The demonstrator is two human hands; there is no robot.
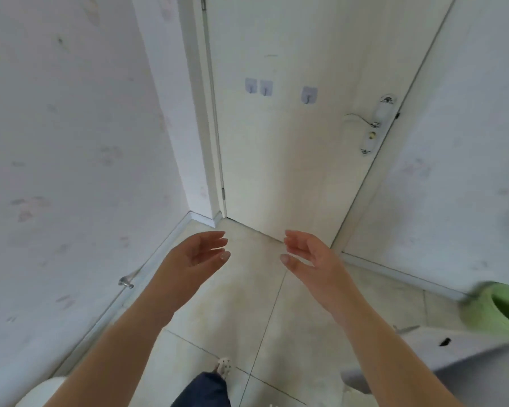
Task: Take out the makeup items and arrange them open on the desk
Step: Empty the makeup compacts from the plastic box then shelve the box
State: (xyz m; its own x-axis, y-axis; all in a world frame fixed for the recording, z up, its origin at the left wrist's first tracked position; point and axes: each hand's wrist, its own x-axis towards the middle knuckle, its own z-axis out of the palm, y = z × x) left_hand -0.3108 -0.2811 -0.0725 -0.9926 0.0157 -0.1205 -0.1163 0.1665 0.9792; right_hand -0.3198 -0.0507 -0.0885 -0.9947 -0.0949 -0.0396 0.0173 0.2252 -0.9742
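My left hand and my right hand are held out in front of me over a tiled floor, palms facing each other, fingers relaxed and slightly curved. Neither hand holds anything. No makeup item and no bag shows in the head view. At the lower right, a white surface juts in; it may be the desk's corner, I cannot tell.
A closed white door with a handle and three stick-on hooks stands straight ahead. White walls flank it. A green roll-shaped object lies on the white surface at the right. A door stopper sticks out of the left wall.
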